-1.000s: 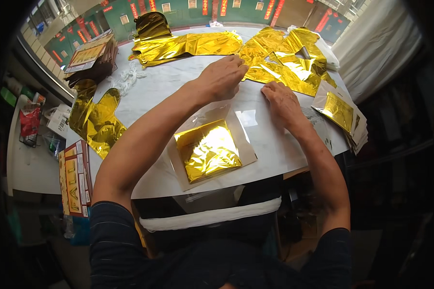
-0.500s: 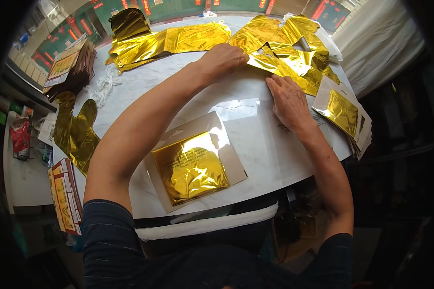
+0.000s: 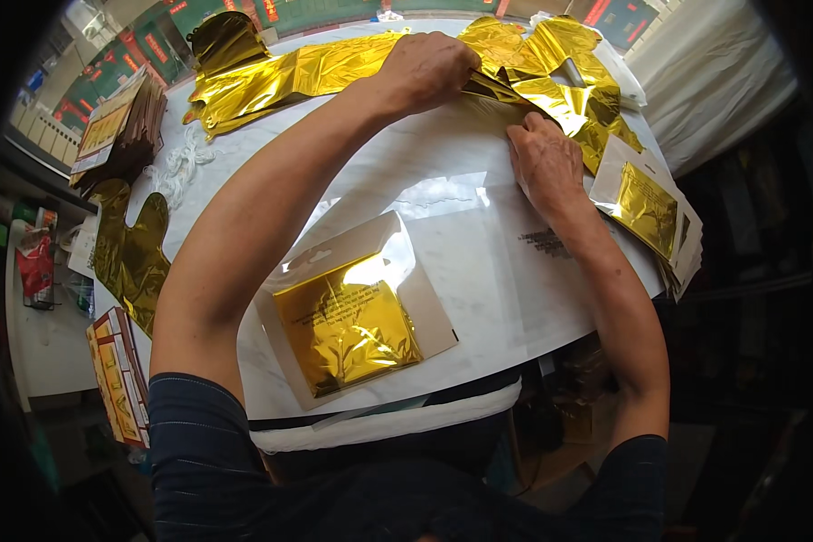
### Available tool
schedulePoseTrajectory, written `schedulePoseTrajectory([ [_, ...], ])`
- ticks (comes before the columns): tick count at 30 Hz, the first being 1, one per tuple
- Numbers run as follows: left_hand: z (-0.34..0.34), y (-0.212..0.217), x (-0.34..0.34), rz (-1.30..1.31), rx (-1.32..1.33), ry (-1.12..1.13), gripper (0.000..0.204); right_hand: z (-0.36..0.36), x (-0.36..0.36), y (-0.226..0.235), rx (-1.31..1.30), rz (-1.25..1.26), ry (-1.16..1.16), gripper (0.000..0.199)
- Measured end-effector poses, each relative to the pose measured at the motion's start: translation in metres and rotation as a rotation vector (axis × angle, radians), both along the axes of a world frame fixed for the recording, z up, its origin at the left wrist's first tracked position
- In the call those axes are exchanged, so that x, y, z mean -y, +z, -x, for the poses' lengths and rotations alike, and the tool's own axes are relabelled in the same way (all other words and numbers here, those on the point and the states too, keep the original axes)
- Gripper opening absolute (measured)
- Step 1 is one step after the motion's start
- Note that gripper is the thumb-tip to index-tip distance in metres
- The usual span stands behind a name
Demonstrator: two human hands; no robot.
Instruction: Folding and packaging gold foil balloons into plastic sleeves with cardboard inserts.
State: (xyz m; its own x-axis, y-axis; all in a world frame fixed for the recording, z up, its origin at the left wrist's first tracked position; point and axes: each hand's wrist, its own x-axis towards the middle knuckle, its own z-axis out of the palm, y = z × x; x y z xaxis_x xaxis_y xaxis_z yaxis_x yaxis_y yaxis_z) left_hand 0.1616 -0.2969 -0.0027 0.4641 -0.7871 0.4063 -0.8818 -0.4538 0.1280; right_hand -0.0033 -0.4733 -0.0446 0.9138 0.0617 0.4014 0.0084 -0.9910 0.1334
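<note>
At the far side of the table, my left hand (image 3: 432, 70) is closed on the edge of a crumpled gold foil balloon (image 3: 596, 90), flat and uninflated. Nearer and to the right, my right hand (image 3: 551, 164) has its fingers curled at the same foil's near edge; its fingertips are partly hidden. Another flat gold foil balloon (image 3: 307, 74) stretches away to the left, passing behind my left hand. Close to me lies a clear packet (image 3: 348, 325) with folded gold foil over a beige card. A clear plastic sheet or bag (image 3: 501, 262) lies beneath my right forearm.
Similar foil packets (image 3: 649, 210) are stacked at the right edge. White strings (image 3: 182, 163), a stack of printed cards (image 3: 108, 135) and dark gold foil (image 3: 134, 257) are at the left. More cards (image 3: 117, 375) stand below. A white cord bundle (image 3: 388, 429) runs along the near edge.
My left hand has moved farther away and lifted the foil's edge, opening a dark fold beneath it. My right hand has shifted slightly right, its fingers more curled. The whole view has shifted slightly.
</note>
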Motion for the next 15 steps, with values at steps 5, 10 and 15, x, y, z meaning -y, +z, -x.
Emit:
schedulePoseTrajectory([
  [5,0.002,-0.009,-0.005,-0.04,0.021,-0.022,0.015,-0.009,-0.007,0.005,-0.05,0.155,0.018,0.008],
  [10,-0.001,-0.013,-0.03,-0.027,-0.02,-0.112,0.034,-0.009,-0.016,0.015,-0.161,0.264,0.042,0.01],
  [15,0.036,0.013,-0.102,0.123,-0.124,-0.141,0.052,-0.011,-0.015,0.008,-0.151,0.314,0.131,0.011],
])
